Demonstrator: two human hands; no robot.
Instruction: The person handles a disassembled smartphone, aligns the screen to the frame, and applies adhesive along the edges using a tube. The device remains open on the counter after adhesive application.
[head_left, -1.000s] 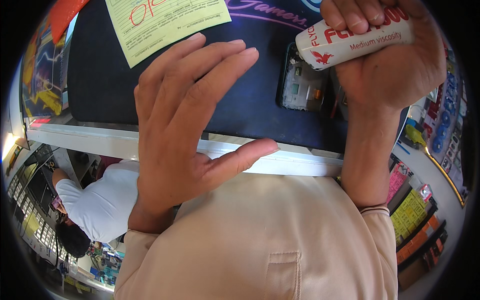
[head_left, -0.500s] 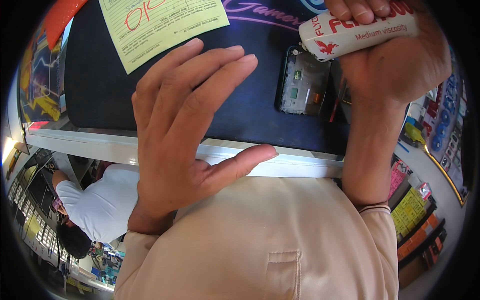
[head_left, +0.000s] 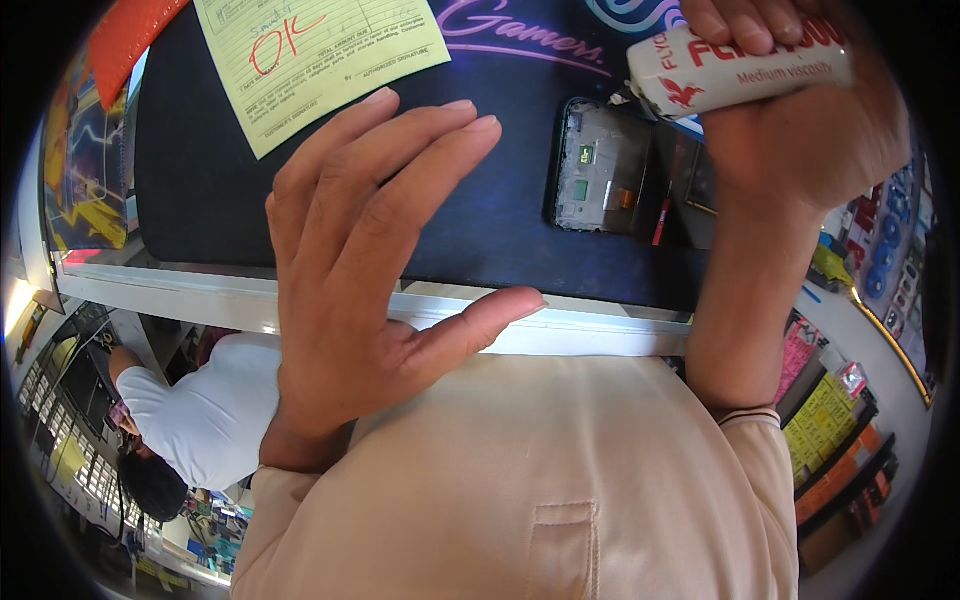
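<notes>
My right hand point(head_left: 800, 130) is wrapped round a white bottle with red print point(head_left: 740, 72), held tilted on its side at the upper right. The bottle's narrow end points left, over the far edge of an opened phone frame point(head_left: 600, 170) that lies on the dark mat. Raised above the mat's near edge, my left hand point(head_left: 370, 240) has its fingers stretched and its thumb spread, with nothing in it. Beyond its fingertips lies a yellow paper form point(head_left: 330, 60) with red handwriting.
The dark mat point(head_left: 480, 230) covers the table, whose white edge point(head_left: 580, 335) runs in front of me. A thin red tool point(head_left: 663, 205) lies right of the phone frame. An orange-red object point(head_left: 130, 45) sits far left. Another person in a white shirt point(head_left: 220, 400) is at lower left.
The bottle and my right hand have shifted slightly right, uncovering more of the phone frame's top. My left hand stays nearly in place, still spread.
</notes>
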